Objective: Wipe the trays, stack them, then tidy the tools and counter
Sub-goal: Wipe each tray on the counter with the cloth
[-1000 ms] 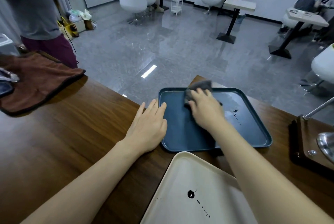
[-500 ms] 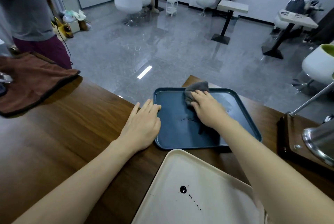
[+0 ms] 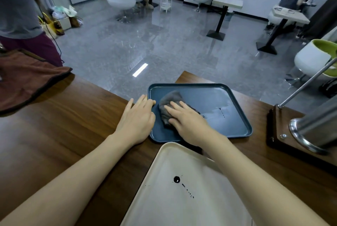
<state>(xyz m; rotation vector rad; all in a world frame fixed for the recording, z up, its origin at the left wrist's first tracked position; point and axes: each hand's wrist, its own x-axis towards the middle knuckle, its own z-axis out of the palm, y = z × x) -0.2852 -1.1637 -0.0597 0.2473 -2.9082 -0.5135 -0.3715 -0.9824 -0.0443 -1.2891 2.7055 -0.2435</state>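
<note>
A dark blue tray (image 3: 228,101) lies on the wooden counter (image 3: 60,125) at its far edge. My right hand (image 3: 187,121) presses a grey cloth (image 3: 167,103) flat onto the tray's left half, fingers straight. My left hand (image 3: 136,118) rests flat on the counter with its fingertips on the tray's left rim. A cream tray (image 3: 164,198) with a black dot and small marks lies nearer to me, its far corner close to the blue tray.
A brown towel (image 3: 23,77) lies at the counter's left end, and a person stands behind it. At the right stands a dark wooden base (image 3: 279,132) with a steel cylinder and rod. Chairs and tables fill the floor beyond.
My right hand has slid the cloth from the tray's far rim toward me and to the left. My left hand stays at the tray's left rim.
</note>
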